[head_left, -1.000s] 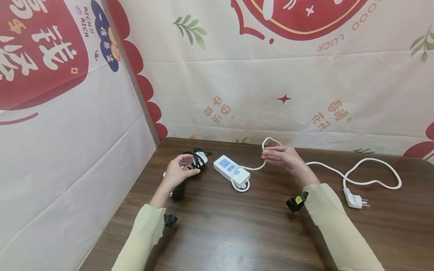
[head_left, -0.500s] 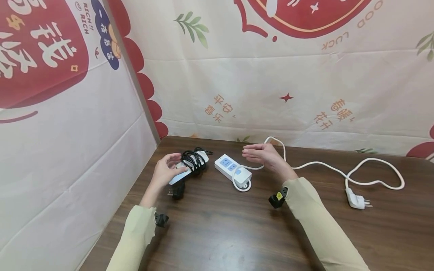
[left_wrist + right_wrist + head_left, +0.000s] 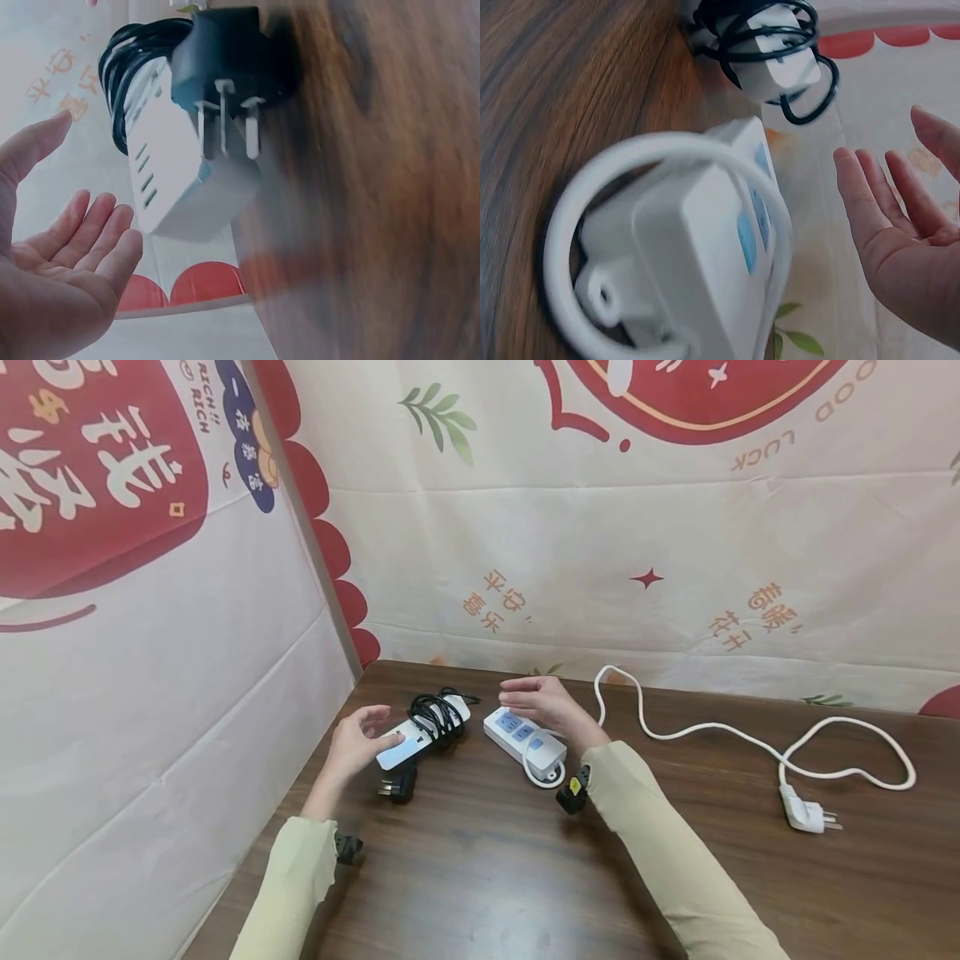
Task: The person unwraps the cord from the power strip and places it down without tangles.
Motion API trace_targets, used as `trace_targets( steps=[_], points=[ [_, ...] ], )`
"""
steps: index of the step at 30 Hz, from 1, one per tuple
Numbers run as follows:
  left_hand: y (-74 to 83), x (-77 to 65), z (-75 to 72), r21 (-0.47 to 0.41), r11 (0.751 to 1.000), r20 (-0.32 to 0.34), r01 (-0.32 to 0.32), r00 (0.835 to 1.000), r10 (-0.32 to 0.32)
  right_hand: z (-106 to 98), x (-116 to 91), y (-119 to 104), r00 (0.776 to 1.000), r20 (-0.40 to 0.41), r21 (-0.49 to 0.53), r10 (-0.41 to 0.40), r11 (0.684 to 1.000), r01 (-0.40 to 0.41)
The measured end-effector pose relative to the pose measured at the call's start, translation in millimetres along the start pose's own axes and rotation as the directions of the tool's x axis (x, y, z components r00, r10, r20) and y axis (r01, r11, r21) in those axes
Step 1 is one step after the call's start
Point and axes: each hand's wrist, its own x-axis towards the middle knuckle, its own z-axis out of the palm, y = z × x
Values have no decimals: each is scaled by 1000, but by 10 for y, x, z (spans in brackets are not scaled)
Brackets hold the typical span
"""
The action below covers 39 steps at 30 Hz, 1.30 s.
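Note:
On the left of the table lies a white power strip (image 3: 405, 745) with its black cord (image 3: 438, 717) wound round it. Its black three-pin plug (image 3: 401, 785) rests beside it on the near side. My left hand (image 3: 358, 739) hovers at the strip's left end, thumb and fingers apart, holding nothing; the left wrist view shows the palm facing the strip. To the right sits a shorter white power strip (image 3: 517, 735) with blue socket faces and a loop of white cord at its near end. Over it is my right hand (image 3: 547, 703), fingers extended and holding nothing.
A white cord (image 3: 705, 727) runs from the shorter strip along the back of the brown table (image 3: 480, 877) to a white plug (image 3: 806, 812) at right. Printed cloth hangs behind the table and on its left side.
My right hand has moved left from the white cord to above the shorter strip. My left hand has drawn back left from the wound cord to the other strip's end.

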Motion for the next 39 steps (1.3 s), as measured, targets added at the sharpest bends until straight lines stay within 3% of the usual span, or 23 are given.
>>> trace_targets(
  steps=[8,16,24,30,35,39],
  points=[
    [-106,69,22,183,982,69,-44,997,32,254,208,46,1000,-9,-50,1,999,-1],
    [-107,145,115,316,948,106,-32,994,-2,397,353,141,1000,4,-155,4,988,-3],
    [-84,224,190,462,883,128,-89,991,32,491,445,201,1000,2,-243,-2,970,2],
    [-72,210,220,535,834,103,-131,991,90,529,456,216,1000,-27,-290,-16,957,8],
    [-102,201,215,535,831,80,-155,988,132,534,451,221,999,-30,-328,-33,945,21],
    [-107,207,198,468,867,84,-172,985,150,500,443,198,997,6,-375,-79,924,75]
  ],
)
